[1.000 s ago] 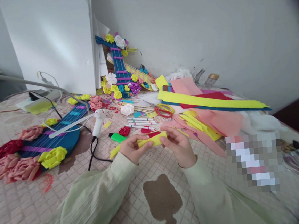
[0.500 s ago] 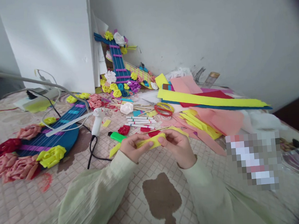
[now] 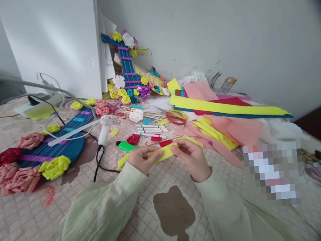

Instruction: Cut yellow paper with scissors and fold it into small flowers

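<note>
Between my two hands a strip of yellow crepe paper [image 3: 167,152] is stretched just above the table. My left hand [image 3: 142,160] pinches its left end, thumb on top. At the other end my right hand [image 3: 192,158] grips the strip between thumb and fingers. More yellow paper shows behind each hand; whether it joins the held strip I cannot tell. Close beyond my left hand lie a green marker [image 3: 126,146] and a red paper flower [image 3: 133,139]. A white hot glue gun [image 3: 104,132] stands to the left of them.
Left lies a blue paper guitar [image 3: 75,143] edged with paper flowers. Another decorated guitar [image 3: 129,65] leans at the back wall. Several white markers [image 3: 151,129], red-handled scissors [image 3: 176,118] and coloured paper sheets [image 3: 226,107] spread beyond my hands. A black cord [image 3: 97,163] trails from the glue gun.
My left thumb has slid slightly left along the yellow strip, and more of the strip shows between the hands. Both hands keep their hold.
</note>
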A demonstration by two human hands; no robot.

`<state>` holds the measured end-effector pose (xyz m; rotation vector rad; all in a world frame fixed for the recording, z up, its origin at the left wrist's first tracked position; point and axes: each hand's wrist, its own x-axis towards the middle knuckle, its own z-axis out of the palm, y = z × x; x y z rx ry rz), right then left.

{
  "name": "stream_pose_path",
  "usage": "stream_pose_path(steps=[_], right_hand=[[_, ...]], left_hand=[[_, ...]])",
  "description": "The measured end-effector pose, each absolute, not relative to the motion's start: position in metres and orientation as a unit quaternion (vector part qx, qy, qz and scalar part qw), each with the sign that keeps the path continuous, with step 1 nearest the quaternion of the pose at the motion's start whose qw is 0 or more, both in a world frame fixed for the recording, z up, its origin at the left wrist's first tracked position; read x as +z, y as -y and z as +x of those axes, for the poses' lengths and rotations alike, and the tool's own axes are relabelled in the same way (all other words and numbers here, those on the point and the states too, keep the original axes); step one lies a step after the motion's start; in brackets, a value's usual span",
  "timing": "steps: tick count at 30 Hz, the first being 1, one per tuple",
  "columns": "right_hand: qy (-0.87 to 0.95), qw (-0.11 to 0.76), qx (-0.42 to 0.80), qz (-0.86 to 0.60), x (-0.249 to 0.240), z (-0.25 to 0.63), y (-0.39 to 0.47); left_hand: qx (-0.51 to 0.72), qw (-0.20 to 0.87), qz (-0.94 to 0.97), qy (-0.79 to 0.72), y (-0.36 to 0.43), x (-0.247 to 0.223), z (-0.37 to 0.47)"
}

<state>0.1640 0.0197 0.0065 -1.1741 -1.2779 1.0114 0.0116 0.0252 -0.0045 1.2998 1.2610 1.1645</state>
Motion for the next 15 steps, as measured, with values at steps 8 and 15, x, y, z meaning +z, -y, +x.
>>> stream_pose_path(steps=[8,15], right_hand=[[0.535,0.540,0.423,-0.493,0.0074,0.1649,-0.0202],[0.529,0.551,0.409,-0.499,0.0069,0.1649,-0.0207]], left_hand=[[0.481,0.522,0.510,-0.486,-0.0231,-0.0002,0.0138],[0.482,0.534,0.502,-0.480,-0.0221,0.0020,0.0140]])
